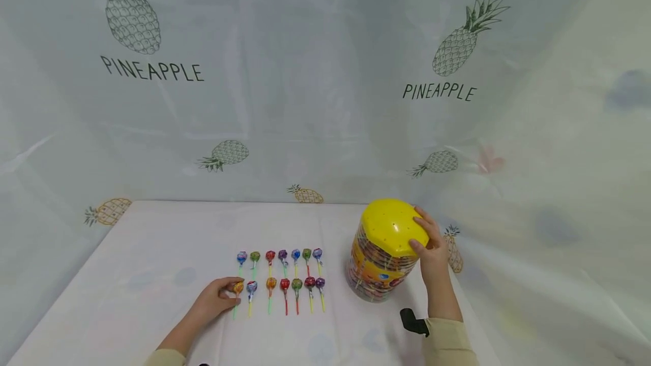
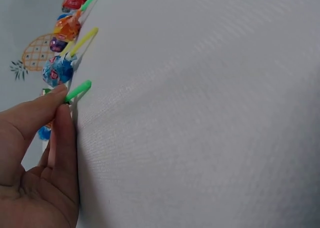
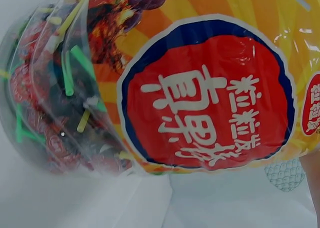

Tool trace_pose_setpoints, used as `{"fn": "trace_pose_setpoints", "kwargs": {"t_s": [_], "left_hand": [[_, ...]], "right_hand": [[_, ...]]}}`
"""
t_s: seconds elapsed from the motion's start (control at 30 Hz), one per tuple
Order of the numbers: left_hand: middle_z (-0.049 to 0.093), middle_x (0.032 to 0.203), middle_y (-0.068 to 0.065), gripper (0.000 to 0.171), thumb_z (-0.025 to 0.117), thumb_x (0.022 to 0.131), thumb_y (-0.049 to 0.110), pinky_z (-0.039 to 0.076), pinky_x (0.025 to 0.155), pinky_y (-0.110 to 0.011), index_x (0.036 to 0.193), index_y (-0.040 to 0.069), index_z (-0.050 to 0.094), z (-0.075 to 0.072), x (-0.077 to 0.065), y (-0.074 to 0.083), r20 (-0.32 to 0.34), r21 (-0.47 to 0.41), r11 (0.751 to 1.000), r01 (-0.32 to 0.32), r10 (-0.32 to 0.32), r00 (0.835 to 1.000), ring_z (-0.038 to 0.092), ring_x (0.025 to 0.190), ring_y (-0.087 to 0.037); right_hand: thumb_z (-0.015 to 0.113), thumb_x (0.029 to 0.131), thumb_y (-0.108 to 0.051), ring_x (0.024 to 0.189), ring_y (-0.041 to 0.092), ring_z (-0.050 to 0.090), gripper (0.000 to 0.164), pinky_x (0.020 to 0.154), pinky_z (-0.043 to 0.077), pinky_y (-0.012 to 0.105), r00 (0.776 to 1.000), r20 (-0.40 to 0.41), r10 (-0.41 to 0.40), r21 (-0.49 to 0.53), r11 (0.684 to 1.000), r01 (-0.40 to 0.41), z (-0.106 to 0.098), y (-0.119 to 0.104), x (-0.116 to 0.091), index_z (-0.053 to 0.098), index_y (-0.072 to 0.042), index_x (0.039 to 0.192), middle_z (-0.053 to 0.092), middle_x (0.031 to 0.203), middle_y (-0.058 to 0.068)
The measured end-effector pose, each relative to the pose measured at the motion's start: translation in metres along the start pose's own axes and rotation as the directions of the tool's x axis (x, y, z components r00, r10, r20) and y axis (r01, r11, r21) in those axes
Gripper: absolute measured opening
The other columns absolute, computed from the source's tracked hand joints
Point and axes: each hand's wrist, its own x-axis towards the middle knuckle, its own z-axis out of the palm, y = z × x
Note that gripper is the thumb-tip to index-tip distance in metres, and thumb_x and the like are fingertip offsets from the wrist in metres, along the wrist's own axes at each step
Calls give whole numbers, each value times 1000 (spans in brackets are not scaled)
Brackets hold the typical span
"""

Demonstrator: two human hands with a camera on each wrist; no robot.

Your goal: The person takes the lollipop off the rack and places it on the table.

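Note:
At the left end of the near row, my left hand [image 1: 211, 300] pinches a lollipop with an orange wrapper [image 1: 238, 287]. Its green stick [image 2: 79, 91] pokes out between thumb and finger in the left wrist view, low over the white cloth. A blue-wrapped lollipop [image 1: 251, 288] lies just to its right. My right hand [image 1: 432, 244] grips the yellow lid [image 1: 389, 225] of a large clear jar [image 1: 362, 284] from the right side, and the jar leans. In the right wrist view, lollipops [image 3: 55, 143] show through the jar wall beside a printed label [image 3: 210, 98].
Two rows of lollipops in mixed colours, among them a red one [image 1: 285, 285] and a purple one [image 1: 320, 283], lie left of the jar. The white-covered table [image 1: 152, 264] meets a hanging pineapple-print sheet [image 1: 315, 100] at its back edge.

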Motion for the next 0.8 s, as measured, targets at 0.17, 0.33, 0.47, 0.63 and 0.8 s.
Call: {"fn": "trace_pose_setpoints", "kwargs": {"t_s": [0.17,0.33,0.47,0.63,0.8], "left_hand": [[56,94,-4,47,80,77,2,38,55,-27,121,3,67,0,0,-3,-6,40,999,-26,26,1000,45,66,-17],[55,93,-3,47,80,76,2,37,55,-27,121,2,67,-3,-3,-7,-14,67,997,-48,49,999,45,66,-16],[54,92,-3,47,80,76,1,38,55,-26,121,3,67,-4,-5,-7,-4,51,998,-36,36,999,45,66,-16],[54,92,-4,47,79,76,-1,39,55,-26,121,2,66,-4,-7,0,19,10,999,-38,38,999,46,66,-17],[53,91,-3,49,80,76,-1,40,54,-26,123,1,65,-4,-6,4,29,1,999,-33,33,999,48,64,-17]], "right_hand": [[63,90,5,138,29,31,36,100,43,26,1000,16,-7,-6,1000,7,0,2,0,61,0,125,36,150,16],[64,89,3,138,30,31,36,101,42,27,1000,15,-22,1,1000,22,5,4,-1,61,2,125,34,150,20],[63,90,4,138,30,31,36,102,41,26,1000,3,-25,-13,1000,25,6,3,-3,60,4,126,33,149,23],[63,90,5,138,30,31,36,100,42,26,1000,-15,-28,-5,1000,28,4,-1,-7,60,3,126,31,150,25],[62,90,5,138,31,30,35,100,43,26,999,-21,-31,12,999,31,3,-3,-8,59,4,126,28,150,27]]}}
